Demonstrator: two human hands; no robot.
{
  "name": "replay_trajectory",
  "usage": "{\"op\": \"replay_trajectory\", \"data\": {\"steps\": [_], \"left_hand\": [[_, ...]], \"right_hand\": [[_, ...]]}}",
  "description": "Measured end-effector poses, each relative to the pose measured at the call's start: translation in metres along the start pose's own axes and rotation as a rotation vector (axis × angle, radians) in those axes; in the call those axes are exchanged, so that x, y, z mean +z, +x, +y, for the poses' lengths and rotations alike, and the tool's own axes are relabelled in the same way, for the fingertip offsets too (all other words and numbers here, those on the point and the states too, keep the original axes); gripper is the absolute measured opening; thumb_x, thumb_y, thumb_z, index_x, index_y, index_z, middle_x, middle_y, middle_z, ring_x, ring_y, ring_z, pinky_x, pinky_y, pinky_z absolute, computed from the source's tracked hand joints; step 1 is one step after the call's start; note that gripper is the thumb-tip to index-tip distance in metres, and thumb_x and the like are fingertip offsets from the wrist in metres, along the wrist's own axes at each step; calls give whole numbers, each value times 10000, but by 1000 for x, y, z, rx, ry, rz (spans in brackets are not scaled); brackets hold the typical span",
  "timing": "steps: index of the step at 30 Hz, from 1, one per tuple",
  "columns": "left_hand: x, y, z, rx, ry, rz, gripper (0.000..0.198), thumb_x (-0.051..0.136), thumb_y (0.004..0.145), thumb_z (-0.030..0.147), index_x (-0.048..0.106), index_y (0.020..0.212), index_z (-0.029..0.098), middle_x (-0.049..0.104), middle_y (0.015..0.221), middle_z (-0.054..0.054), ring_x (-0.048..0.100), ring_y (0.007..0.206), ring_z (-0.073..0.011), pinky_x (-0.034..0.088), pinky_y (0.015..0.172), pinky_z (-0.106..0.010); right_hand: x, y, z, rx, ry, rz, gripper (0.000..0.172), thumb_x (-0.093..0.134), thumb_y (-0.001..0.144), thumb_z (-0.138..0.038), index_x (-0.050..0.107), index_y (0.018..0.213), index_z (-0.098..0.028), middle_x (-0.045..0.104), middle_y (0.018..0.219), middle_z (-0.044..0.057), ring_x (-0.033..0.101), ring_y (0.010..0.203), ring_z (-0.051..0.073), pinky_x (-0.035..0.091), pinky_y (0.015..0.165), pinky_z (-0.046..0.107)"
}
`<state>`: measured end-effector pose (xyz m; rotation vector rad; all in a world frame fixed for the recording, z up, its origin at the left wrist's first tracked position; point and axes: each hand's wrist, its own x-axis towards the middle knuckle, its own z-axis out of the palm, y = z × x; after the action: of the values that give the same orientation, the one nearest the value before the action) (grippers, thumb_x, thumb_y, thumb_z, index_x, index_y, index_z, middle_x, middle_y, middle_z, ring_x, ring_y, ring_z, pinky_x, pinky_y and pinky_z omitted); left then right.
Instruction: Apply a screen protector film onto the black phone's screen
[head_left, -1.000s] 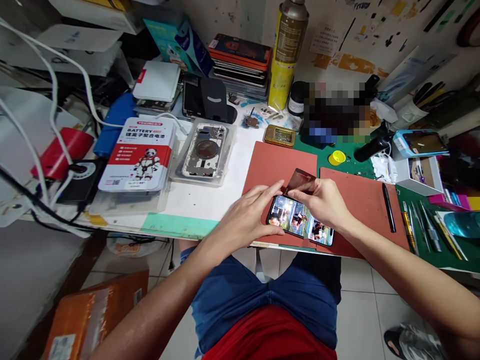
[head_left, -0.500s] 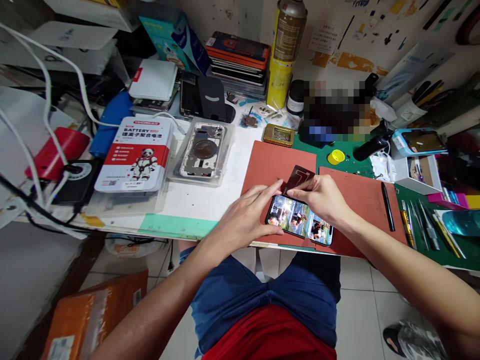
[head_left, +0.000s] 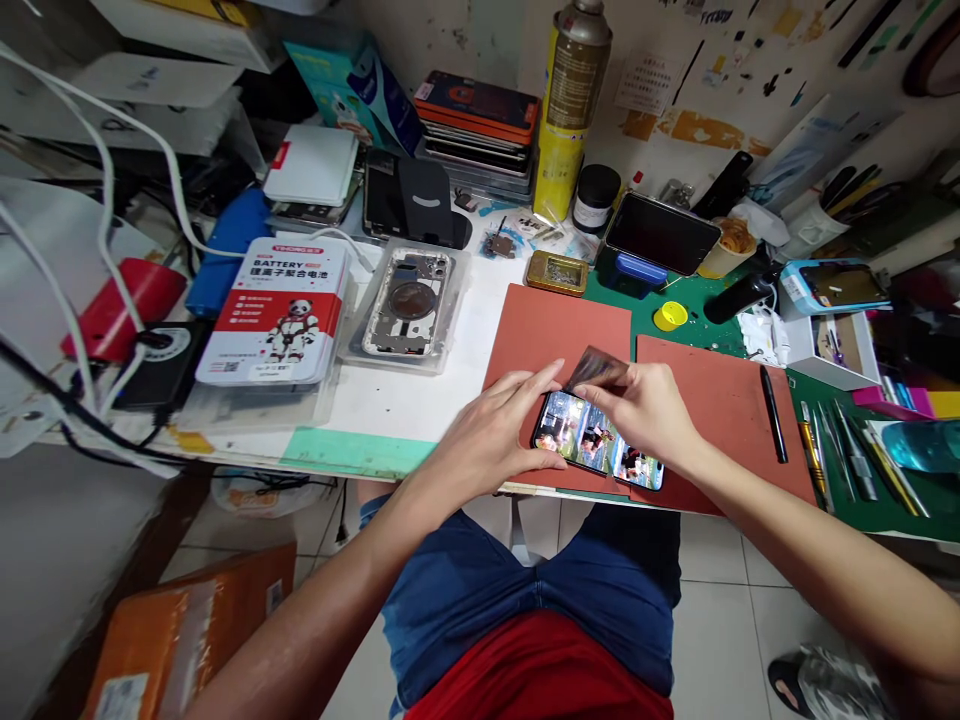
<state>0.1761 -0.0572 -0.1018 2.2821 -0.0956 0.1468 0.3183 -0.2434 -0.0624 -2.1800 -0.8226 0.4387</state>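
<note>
A smartphone [head_left: 596, 438] lies on the brown mat, its lit screen showing colourful pictures. My left hand [head_left: 495, 430] grips the phone's left end, with the thumb along the near edge and the fingers at the far corner. Between the thumb and fingers of my right hand [head_left: 651, 405] is a dark, glossy card [head_left: 597, 366], tilted up at the phone's far edge. The right hand covers part of the phone's far right side. Whether the card's lower edge goes under anything I cannot make out.
A white battery box [head_left: 274, 310] and an opened phone housing in a plastic tray [head_left: 450, 340] stand to the left. Behind are a yellow spray can [head_left: 561, 150] and a propped phone [head_left: 661, 232]. A black pen [head_left: 774, 412] and tweezers [head_left: 840, 450] lie right.
The card has tipped in my right hand, so its printed face is now seen at a flatter angle. My left hand and the phone stay in place.
</note>
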Motion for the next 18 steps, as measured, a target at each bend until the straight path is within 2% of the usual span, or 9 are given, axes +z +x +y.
{"op": "replay_trajectory", "data": {"steps": [3, 7, 10, 13, 16, 18], "left_hand": [[0, 0, 0, -6, -16, -3, 1180, 941, 813, 381, 177, 1712, 409, 639, 1511, -78, 607, 1408, -321, 530, 1152, -540], [1, 0, -2, -19, -27, -12, 1203, 951, 804, 357, 164, 1712, 409, 646, 1514, -64, 599, 1418, -310, 509, 1180, -547], [1, 0, -2, -18, -29, -11, 1197, 953, 801, 358, 175, 1709, 401, 646, 1512, -63, 602, 1417, -309, 511, 1179, -554], [-1, 1, -1, -4, -21, -10, 1184, 949, 807, 352, 179, 1706, 391, 644, 1517, -69, 594, 1426, -312, 513, 1176, -566], [-2, 1, 0, 5, -8, -24, 1175, 940, 820, 350, 168, 1706, 393, 640, 1528, -71, 585, 1435, -313, 515, 1171, -573], [-2, 0, 0, -2, 2, -28, 1172, 930, 832, 359, 154, 1711, 394, 637, 1536, -76, 582, 1442, -319, 517, 1170, -576]], "right_hand": [[4, -12, 3, -175, -105, 63, 218, 662, 980, -303, 876, 975, -260, 857, 937, 74, 785, 833, 260, 583, 785, 373], [7, -16, 11, -241, -101, 85, 240, 641, 1000, -315, 875, 984, -260, 847, 898, 63, 767, 787, 238, 596, 774, 368], [8, -16, 13, -220, -46, 94, 227, 654, 995, -318, 874, 970, -268, 839, 865, 46, 761, 757, 226, 601, 752, 361], [9, -19, 9, -150, 69, 127, 201, 685, 980, -339, 876, 947, -283, 849, 901, 43, 788, 804, 246, 629, 782, 390], [2, -23, 5, -78, 261, 261, 146, 750, 951, -355, 873, 952, -277, 859, 1004, 56, 812, 945, 284, 650, 891, 439], [-11, -24, 8, -23, 346, 361, 137, 818, 904, -384, 861, 936, -258, 855, 1013, 70, 804, 980, 296, 642, 927, 453]]}}
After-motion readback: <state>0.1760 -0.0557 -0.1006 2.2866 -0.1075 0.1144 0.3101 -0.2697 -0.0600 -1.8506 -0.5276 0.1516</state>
